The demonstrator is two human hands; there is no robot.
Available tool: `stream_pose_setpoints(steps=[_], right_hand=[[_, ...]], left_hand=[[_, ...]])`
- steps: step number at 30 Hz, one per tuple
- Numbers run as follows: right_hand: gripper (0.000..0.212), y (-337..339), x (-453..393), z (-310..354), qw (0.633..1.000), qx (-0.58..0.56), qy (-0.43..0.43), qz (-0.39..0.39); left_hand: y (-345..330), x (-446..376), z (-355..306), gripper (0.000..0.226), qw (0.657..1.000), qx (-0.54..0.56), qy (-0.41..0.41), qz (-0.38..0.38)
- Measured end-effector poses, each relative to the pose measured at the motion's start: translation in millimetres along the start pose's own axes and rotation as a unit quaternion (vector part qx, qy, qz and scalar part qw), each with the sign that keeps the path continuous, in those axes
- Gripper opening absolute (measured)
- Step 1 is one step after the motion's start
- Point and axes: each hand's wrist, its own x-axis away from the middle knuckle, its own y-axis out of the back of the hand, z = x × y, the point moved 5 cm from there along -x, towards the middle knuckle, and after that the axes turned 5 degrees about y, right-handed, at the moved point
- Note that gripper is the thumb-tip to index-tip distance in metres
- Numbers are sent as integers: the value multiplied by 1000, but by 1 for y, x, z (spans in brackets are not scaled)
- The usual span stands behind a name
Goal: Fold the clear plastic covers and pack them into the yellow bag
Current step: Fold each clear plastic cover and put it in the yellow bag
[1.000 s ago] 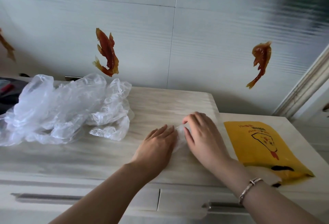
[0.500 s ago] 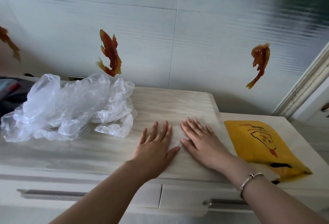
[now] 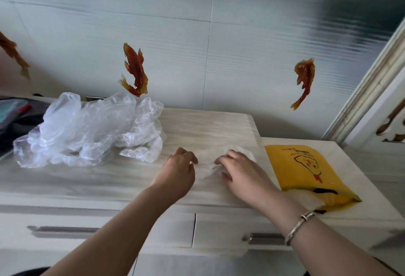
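Clear plastic covers sit in two lots on the pale wood-grain cabinet top [image 3: 109, 179]: one thin cover [image 3: 206, 166] lies flat just left of the yellow bag [image 3: 306, 170], and a loose heap of crumpled covers [image 3: 87, 131] lies well left of the bag, toward the wall. Both hands work the flat cover. The left hand [image 3: 177, 172] has its fingers curled down on the cover's left edge, seemingly pinching the film, though the film is too sheer to be sure. The right hand [image 3: 241, 172], nearer the bag, gathers a bunched fold of the cover under its curled fingers. A bracelet [image 3: 300, 225] rings the right wrist.

Judging by this, the folding of one cover is under way and packing of it has not begun; white film already shows at the bag's near mouth. The next move likely calls for bringing one edge over the other, pressing out trapped air, and keeping the slippery film from springing open before sliding it right into the bag.
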Motion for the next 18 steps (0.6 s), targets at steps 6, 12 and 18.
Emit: stream_pose_setpoints(steps=[6, 12, 18], right_hand=[[52, -10, 19, 15, 998, 14, 16, 59], [49, -9, 22, 3, 995, 46, 51, 76], [34, -5, 24, -18, 995, -89, -12, 53]], left_hand=[[1, 9, 0, 32, 981, 118, 137, 78], [-9, 25, -17, 35, 912, 276, 218, 211], [-1, 8, -25, 51, 984, 129, 74, 96]])
